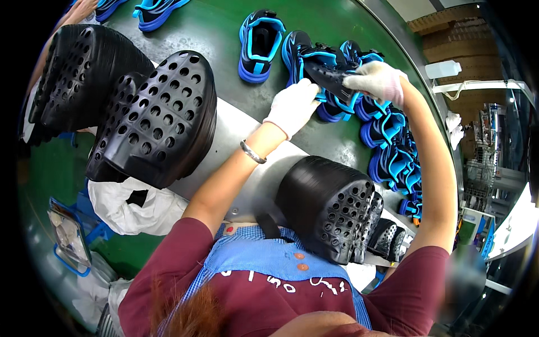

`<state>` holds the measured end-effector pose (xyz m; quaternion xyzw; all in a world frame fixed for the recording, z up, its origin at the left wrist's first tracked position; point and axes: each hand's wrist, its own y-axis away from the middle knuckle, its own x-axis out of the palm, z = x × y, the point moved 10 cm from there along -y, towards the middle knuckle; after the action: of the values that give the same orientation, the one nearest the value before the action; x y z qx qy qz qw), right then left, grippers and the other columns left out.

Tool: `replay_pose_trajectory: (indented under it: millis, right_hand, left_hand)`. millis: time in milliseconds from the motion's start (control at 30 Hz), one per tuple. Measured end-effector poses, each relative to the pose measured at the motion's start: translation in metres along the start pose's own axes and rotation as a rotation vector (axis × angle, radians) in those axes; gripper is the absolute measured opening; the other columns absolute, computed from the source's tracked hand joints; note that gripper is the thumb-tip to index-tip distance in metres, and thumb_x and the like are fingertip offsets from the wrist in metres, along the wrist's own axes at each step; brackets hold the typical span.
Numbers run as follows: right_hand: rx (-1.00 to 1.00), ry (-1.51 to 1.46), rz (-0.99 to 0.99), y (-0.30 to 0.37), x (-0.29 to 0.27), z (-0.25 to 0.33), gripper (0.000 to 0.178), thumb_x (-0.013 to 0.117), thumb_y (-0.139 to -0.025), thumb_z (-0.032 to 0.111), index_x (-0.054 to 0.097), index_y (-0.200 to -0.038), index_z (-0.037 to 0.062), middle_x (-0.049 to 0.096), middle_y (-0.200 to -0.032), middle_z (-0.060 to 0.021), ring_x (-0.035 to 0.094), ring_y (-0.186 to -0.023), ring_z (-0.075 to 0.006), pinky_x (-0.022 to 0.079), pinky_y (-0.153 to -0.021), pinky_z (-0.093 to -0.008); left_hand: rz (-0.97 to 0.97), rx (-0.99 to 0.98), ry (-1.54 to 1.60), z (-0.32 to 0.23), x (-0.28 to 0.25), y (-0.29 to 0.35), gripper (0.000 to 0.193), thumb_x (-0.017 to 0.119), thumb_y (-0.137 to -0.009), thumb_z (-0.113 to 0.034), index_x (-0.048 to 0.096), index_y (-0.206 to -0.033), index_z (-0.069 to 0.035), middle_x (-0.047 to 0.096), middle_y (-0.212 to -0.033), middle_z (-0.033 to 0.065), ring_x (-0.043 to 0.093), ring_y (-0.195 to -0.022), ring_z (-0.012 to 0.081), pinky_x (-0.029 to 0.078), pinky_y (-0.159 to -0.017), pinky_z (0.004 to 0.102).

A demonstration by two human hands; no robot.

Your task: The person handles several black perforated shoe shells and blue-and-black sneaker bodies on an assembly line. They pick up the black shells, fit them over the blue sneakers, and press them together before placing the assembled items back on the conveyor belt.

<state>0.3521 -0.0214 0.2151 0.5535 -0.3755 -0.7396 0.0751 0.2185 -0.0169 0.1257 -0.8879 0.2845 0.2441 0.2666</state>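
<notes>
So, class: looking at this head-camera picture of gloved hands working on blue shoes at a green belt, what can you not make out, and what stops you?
- Head view: the black insole is partly covered by the left hand and right hand.
- Head view: the shoe beneath is mostly hidden by the hands and insole.
- Head view: a blurred patch at lower right cannot be identified.
- Head view: the shoe at the top is cut by the edge.

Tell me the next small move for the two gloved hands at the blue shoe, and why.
Probably push the black insole down into the blue shoe. The right hand pinches the insole's end above the shoe while the left hand steadies the shoe's side; the insole seems only partly in.
</notes>
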Motion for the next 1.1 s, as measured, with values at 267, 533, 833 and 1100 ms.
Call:
replay_pose_trajectory:
  millis: [267,533,833,1100]
  right_hand:
    - [-0.103,0.294,-0.241,-0.060,0.046,0.074,0.045,0.056,-0.085,0.039,0.071,-0.101,0.0004,0.066,-0.106,-0.0263,0.064,-0.102,-0.0383,0.050,-0.091,-0.0421]
    - [-0.033,0.369,-0.242,-0.083,0.041,0.075,0.038,0.056,-0.087,0.038,0.072,-0.107,0.0102,0.068,-0.114,-0.0149,0.065,-0.107,-0.0309,0.053,-0.089,-0.0401]
    - [-0.102,0.526,-0.280,-0.081,0.041,0.092,0.030,0.051,-0.089,0.019,0.072,-0.104,0.0033,0.069,-0.109,-0.0182,0.068,-0.099,-0.0338,0.055,-0.084,-0.0396]
    - [-0.185,0.267,-0.378,-0.067,0.027,0.083,0.033,0.055,-0.088,0.034,0.072,-0.108,0.0124,0.069,-0.112,-0.0144,0.066,-0.104,-0.0324,0.053,-0.090,-0.0406]
  left_hand:
    - [0.443,-0.223,-0.213,0.036,0.033,-0.023,0.030,0.062,-0.085,-0.033,0.072,-0.090,-0.005,0.070,-0.090,0.0145,0.067,-0.086,0.0312,0.054,-0.079,0.0414]
    - [0.517,-0.213,-0.255,0.042,0.032,-0.036,0.037,0.057,-0.087,-0.040,0.071,-0.076,-0.008,0.067,-0.061,0.0104,0.067,-0.057,0.0247,0.056,-0.066,0.0374]
    - [0.631,-0.281,-0.322,0.045,0.035,-0.030,0.042,0.054,-0.089,-0.045,0.072,-0.083,-0.008,0.067,-0.063,0.0092,0.067,-0.056,0.0217,0.055,-0.066,0.0361]
    - [0.457,-0.212,-0.447,0.033,0.014,-0.038,0.043,0.059,-0.086,-0.048,0.071,-0.104,-0.011,0.072,-0.098,0.0138,0.068,-0.094,0.0312,0.053,-0.084,0.0408]
